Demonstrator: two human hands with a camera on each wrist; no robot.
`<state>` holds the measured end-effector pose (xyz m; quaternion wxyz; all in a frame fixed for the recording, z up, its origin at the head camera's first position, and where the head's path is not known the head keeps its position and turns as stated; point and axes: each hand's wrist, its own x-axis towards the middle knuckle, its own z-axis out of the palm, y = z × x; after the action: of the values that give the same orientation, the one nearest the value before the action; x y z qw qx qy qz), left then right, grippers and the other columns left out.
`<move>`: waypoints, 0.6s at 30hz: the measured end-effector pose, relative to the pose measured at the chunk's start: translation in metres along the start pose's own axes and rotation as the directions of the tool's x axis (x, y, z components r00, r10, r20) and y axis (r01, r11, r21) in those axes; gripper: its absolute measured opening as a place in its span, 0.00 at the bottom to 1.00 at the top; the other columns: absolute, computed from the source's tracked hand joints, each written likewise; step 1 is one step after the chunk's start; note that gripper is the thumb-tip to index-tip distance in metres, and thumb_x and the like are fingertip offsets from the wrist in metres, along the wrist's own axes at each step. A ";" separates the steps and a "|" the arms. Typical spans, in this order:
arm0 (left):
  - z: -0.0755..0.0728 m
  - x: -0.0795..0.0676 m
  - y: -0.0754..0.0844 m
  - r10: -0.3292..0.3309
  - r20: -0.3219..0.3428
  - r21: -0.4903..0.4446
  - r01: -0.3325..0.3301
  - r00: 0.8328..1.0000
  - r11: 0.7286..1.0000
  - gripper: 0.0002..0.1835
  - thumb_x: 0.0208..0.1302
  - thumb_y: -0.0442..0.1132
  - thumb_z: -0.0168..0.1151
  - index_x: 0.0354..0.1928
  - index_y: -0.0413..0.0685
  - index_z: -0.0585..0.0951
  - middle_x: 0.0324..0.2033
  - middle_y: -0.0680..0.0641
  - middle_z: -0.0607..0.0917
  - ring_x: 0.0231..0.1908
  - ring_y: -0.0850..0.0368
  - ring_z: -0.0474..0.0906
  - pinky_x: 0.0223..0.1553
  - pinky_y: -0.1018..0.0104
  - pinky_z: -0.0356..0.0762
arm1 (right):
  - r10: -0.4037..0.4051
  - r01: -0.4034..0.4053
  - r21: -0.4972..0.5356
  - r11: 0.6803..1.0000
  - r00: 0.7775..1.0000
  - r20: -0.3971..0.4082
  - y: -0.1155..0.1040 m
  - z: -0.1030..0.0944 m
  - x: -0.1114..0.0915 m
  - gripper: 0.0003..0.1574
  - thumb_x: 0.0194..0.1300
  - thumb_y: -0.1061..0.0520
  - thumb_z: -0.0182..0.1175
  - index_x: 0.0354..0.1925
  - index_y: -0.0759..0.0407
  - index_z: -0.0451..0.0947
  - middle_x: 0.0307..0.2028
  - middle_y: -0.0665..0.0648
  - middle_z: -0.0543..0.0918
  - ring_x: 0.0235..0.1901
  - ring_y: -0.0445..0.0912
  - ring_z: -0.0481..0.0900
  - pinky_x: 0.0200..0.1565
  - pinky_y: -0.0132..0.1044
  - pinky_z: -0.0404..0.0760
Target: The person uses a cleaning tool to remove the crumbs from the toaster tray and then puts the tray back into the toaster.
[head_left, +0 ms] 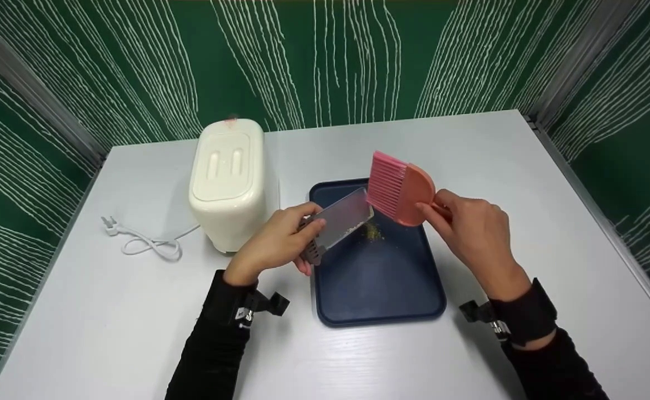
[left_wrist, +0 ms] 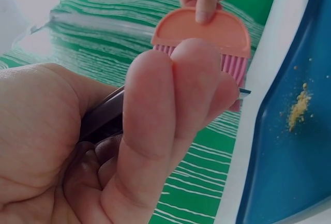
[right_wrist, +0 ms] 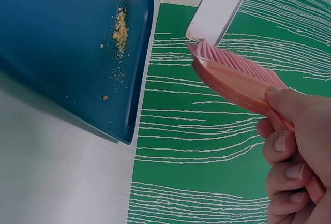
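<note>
My left hand (head_left: 280, 236) grips one end of a shallow metal crumb tray (head_left: 339, 219), thumb on top, and holds it tilted above a dark blue tray (head_left: 380, 289). Pale crumbs line the metal's lower edge. In my right hand (head_left: 478, 230) is the handle of a brush with an orange head (head_left: 418, 194) and pink bristles (head_left: 386, 183). The bristle tips meet the far end of the crumb tray, as the right wrist view also shows. Below, a small heap of yellowish crumbs (right_wrist: 120, 31) lies on the blue tray with loose specks around it.
A cream toaster (head_left: 228, 166) with a closed top stands left of the blue tray, close to my left hand. Its white cord (head_left: 153, 243) lies coiled on the white table (head_left: 108, 311), plug at the left. Green panels (head_left: 325, 66) with white streaks surround the table.
</note>
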<state>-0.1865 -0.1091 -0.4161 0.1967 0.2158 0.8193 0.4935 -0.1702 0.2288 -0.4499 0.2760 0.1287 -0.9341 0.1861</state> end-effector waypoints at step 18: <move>0.004 0.000 0.001 0.035 -0.043 0.130 -0.029 0.998 0.991 0.11 0.86 0.44 0.52 0.56 0.45 0.79 0.23 0.42 0.87 0.15 0.56 0.86 0.22 0.56 0.86 | 0.035 -0.039 0.030 0.999 0.990 0.140 0.005 -0.017 0.003 0.28 0.73 0.45 0.71 0.22 0.51 0.69 0.14 0.46 0.59 0.16 0.41 0.56 0.24 0.36 0.47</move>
<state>-0.1839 -0.1060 -0.4164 0.1555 0.2300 0.8502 0.4473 -0.1667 0.2400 -0.4359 0.2043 0.1285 -0.9502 0.1971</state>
